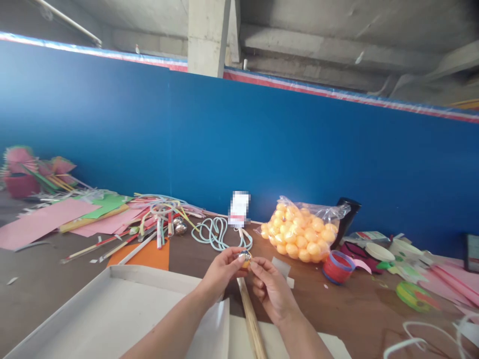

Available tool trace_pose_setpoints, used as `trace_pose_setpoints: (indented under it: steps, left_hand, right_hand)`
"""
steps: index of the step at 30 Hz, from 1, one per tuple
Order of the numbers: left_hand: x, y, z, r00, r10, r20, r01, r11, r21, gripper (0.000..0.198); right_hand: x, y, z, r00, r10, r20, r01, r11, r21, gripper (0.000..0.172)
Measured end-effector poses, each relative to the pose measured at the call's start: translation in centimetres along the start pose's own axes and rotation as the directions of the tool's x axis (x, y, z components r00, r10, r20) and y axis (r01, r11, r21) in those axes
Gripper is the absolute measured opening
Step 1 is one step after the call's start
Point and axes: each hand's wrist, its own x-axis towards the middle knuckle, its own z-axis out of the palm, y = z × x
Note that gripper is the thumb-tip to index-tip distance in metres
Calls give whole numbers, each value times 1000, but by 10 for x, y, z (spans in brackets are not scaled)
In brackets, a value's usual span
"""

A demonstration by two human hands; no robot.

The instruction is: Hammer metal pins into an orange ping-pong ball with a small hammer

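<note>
Over the middle of the table, my left hand point(223, 273) pinches a small shiny silver ball point(245, 256) between thumb and fingers. An orange-yellow patch shows on its lower side; whether this is a reflection or another piece I cannot tell. My right hand point(271, 288) has its thumb and index finger closed at the ball's right edge, its other fingers curled. Beneath the hands lies a wooden stick point(251, 319), pointing away from me. Two similar silver balls point(180, 227) rest farther back on the left.
A white shallow box point(123, 309) stands at front left. Behind are a coiled pale-blue cord point(211, 234) and a clear bag of orange balls point(299, 234). Right of it sits a red-and-blue tape roll point(338, 267). Coloured paper point(48, 222) and sticks clutter the left; a blue partition point(239, 134) closes the back.
</note>
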Motion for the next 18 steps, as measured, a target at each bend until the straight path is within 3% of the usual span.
trace_pose_setpoints:
  steps: [18]
  left_hand:
    - [0,0,-1,1000,-18,6,17,1000,3,36]
  right_hand:
    - [1,1,-2,999,5,42,-3,1000,-27,14]
